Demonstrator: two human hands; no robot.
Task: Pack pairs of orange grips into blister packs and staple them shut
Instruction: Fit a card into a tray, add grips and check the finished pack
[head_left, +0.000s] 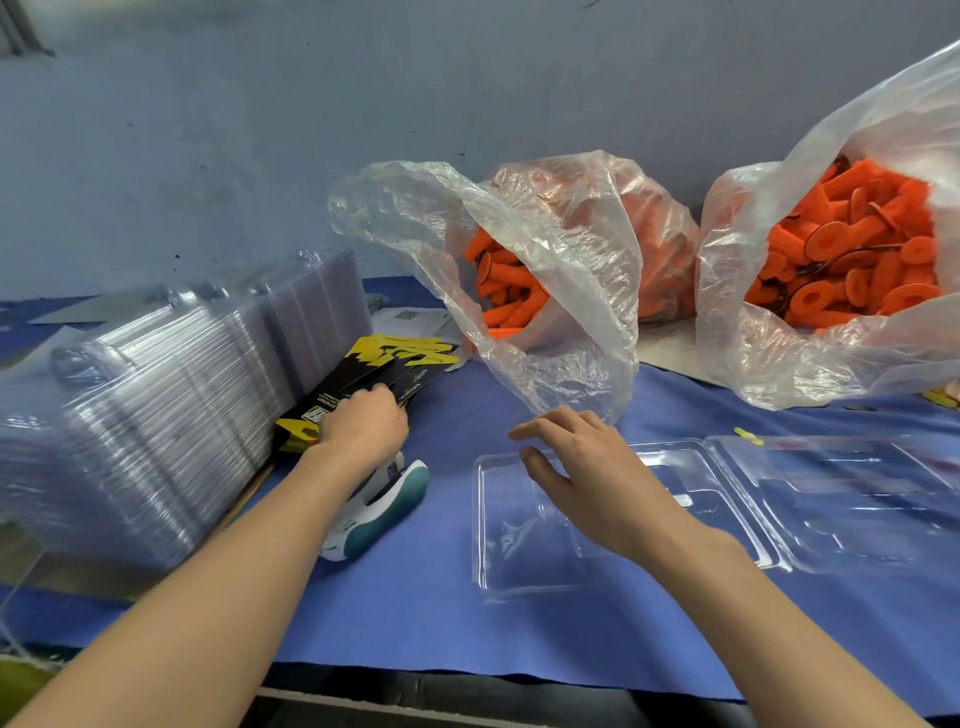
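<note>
Pinching at the fanned insert cards (402, 358) at centre left, the left hand (363, 423) may lift several at once, while the right hand (587, 467), fingers relaxed, hovers over the open blister pack (524, 540); orange grips (857, 254) lie bagged at upper right.

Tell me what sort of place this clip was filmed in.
Most likely a small packing bench in a workshop or factory: a tall stack of clear blister packs, two plastic bags full of orange grips, and printed cards beside a stapler on a blue-covered table.
</note>
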